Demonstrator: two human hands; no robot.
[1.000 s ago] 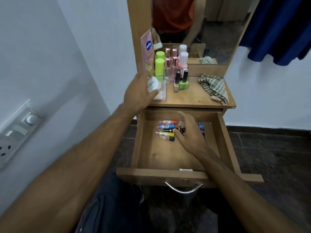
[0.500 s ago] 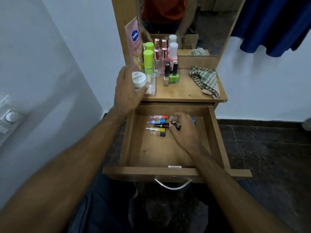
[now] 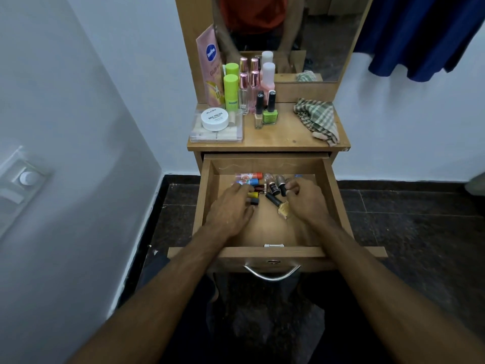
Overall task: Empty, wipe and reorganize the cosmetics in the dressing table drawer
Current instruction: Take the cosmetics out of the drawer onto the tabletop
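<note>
The wooden drawer [image 3: 207,195] stands pulled out, and both my hands are inside it. At its back lie several small lip balm tubes [image 3: 249,176] and small nail polish bottles [image 3: 270,183]. My left hand [image 3: 229,210] lies flat with its fingers spread over the left-hand tubes. My right hand [image 3: 305,202] has its fingers curled around a dark-capped small bottle [image 3: 282,186]. A dark tube and a crumpled golden wrapper [image 3: 283,210] lie between my hands. On the tabletop a white nail polish remover jar [image 3: 214,119] rests on a clear box [image 3: 199,136].
The tabletop [image 3: 283,139] also carries a pink tube, green bottles [image 3: 231,91], perfume bottles, a pink bottle, two nail polishes [image 3: 270,111] and a checked cloth [image 3: 316,119]. A mirror rises behind. A wall with a switch plate is left. Blue fabric hangs at the upper right.
My left hand let go of the white jar, which now sits on the clear box, and came down into the drawer. My right hand stayed among the small bottles.
</note>
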